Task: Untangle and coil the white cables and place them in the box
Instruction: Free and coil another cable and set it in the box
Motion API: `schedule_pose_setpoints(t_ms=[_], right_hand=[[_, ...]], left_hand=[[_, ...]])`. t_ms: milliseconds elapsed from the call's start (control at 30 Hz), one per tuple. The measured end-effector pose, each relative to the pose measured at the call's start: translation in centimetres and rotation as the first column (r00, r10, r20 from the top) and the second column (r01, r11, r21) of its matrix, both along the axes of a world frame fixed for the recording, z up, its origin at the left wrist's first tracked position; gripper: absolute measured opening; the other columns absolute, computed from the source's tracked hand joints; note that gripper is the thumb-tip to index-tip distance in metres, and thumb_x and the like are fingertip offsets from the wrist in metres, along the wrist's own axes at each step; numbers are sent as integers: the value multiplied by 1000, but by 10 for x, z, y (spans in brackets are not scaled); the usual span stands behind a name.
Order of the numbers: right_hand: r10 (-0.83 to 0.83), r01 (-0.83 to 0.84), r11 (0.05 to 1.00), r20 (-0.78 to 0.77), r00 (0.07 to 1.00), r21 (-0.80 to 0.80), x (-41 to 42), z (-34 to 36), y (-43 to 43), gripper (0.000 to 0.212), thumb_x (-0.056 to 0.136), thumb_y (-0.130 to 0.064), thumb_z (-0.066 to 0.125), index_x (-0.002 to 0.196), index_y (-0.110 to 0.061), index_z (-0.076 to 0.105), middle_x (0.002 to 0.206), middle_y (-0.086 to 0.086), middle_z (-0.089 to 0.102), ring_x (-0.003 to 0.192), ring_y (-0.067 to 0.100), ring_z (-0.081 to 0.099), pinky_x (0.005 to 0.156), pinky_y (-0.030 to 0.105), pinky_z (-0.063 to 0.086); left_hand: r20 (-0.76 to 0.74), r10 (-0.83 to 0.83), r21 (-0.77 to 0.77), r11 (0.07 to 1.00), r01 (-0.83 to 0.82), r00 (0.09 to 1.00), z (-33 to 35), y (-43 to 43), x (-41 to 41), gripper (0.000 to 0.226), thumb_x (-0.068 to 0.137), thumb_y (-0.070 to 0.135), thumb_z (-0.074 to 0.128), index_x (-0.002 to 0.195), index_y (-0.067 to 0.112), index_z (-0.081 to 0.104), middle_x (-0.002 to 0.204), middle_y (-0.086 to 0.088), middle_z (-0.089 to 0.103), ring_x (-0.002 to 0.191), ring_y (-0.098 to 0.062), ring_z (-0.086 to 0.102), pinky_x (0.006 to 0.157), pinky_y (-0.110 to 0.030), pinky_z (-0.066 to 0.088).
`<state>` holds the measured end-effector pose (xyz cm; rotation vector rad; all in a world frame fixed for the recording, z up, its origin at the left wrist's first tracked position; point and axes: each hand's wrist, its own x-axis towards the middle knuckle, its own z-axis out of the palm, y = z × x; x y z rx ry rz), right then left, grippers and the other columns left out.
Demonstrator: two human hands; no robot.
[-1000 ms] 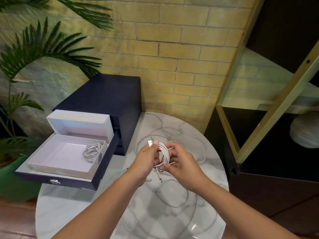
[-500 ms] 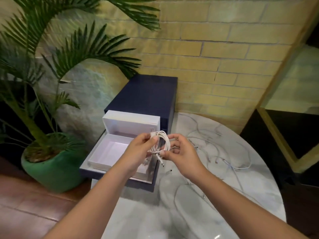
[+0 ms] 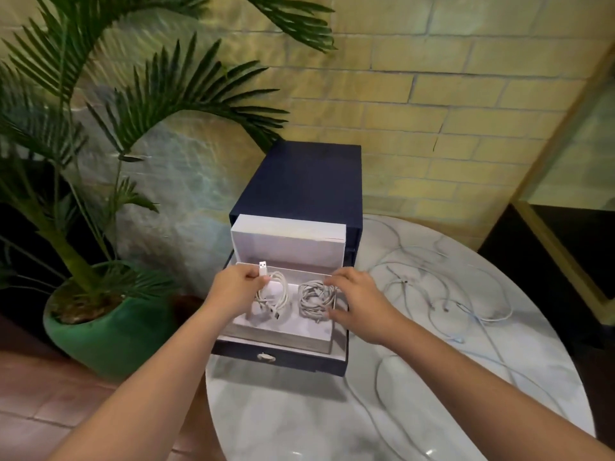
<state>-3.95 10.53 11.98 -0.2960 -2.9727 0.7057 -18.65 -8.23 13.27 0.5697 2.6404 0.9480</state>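
Head view: since the earlier frames both hands have moved from above the table (image 3: 299, 424) at centre frame to over the box (image 3: 283, 334), and the view has swung left, so the plant (image 3: 100, 161) fills the left side and the shelf frame sits at the far right edge. Dark cabinet (image 3: 299, 181) at frame centre, its drawer (image 3: 279, 357) pulled out toward the camera. Box sits in the drawer, lid (image 3: 289, 241) standing up at the back. Inside the box: grey-white coil (image 3: 314, 299) at right, resting on the floor of the box; white coil (image 3: 273, 294) at left, held upright with its lower end in the box, USB plug (image 3: 263, 268) sticking up. Left hand (image 3: 234, 289) closed on the white coil, fingers pinching it near the plug. Right hand (image 3: 356, 299) has let go of the white coil; now fingers spread and loose, at the box's right edge, touching or just beside the grey-white coil, cannot tell which. Loose cables (image 3: 442, 294) lie tangled on the table, right of centre, apart from the box. Green pot (image 3: 109, 331) at lower left.
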Motion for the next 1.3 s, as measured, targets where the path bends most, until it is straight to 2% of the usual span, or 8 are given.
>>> schedule_pose_setpoints(t_ms=[200, 267, 400, 567, 833, 1000, 1167, 1300], right_hand=[[8, -14, 994, 57, 998, 104, 2, -4, 0, 62, 87, -45, 64, 141, -22, 45, 149, -2, 37, 135, 22, 28, 114, 35, 25], [0, -8, 994, 66, 998, 113, 2, -4, 0, 63, 86, -47, 64, 141, -24, 45, 150, -3, 36, 136, 22, 27, 114, 37, 25], [-35, 24, 994, 107, 994, 103, 3, -3, 2, 64, 85, -49, 63, 142, -27, 42, 153, -2, 30, 139, 22, 21, 114, 42, 25], [-51, 38, 995, 139, 989, 95, 3, -6, 4, 65, 85, -55, 61, 141, -28, 43, 155, -2, 29, 138, 22, 22, 113, 44, 27], [-54, 42, 996, 149, 987, 85, 2, -6, 4, 62, 85, -55, 61, 139, -29, 45, 155, -3, 28, 138, 22, 22, 113, 45, 28], [-52, 41, 996, 157, 986, 77, 3, -5, 3, 58, 85, -53, 62, 137, -30, 47, 155, -3, 28, 138, 22, 22, 112, 44, 28], [-54, 44, 997, 157, 986, 68, 4, -5, 2, 57, 85, -53, 61, 135, -30, 49, 156, -2, 27, 139, 23, 22, 113, 44, 28], [-57, 50, 998, 153, 987, 48, 5, -6, 3, 54, 85, -54, 62, 132, -31, 51, 155, -4, 28, 138, 22, 23, 112, 45, 28]], left_hand=[[-14, -49, -118, 992, 47, 999, -14, 11, -9, 26, 92, 26, 64, 67, 19, 64, 66, -2, 63, 63, -18, 58, 61, -28, 45], [3, -34, -81, 996, 35, 999, -18, 16, -9, 11, 92, 24, 65, 85, 19, 72, 79, -3, 70, 60, -8, 58, 53, -21, 43], [-35, -48, -60, 997, 45, 998, -23, 20, -10, 27, 91, 25, 65, 117, 17, 67, 113, 0, 69, 64, -1, 55, 48, -8, 36], [35, -141, -168, 975, 145, 989, -27, 12, -13, 47, 84, 36, 71, 128, 24, 58, 122, 1, 64, 95, -18, 62, 82, -30, 53], [-131, -165, -195, 971, 138, 978, -37, 23, -6, 29, 91, 18, 59, 112, 36, 67, 111, 10, 66, 82, -15, 61, 72, -29, 53], [-236, -161, -163, 979, 124, 958, -38, 35, -8, 25, 88, 7, 56, 103, 23, 69, 108, 1, 63, 89, -20, 62, 76, -30, 50], [-182, -96, -3, 995, 97, 979, -43, 35, -8, 9, 88, 14, 66, 88, 24, 67, 91, 4, 67, 85, -16, 63, 70, -25, 44], [-146, -123, -117, 987, 106, 982, -40, 22, -15, 27, 83, 37, 68, 109, 28, 65, 113, 5, 66, 98, -18, 60, 85, -33, 51]])
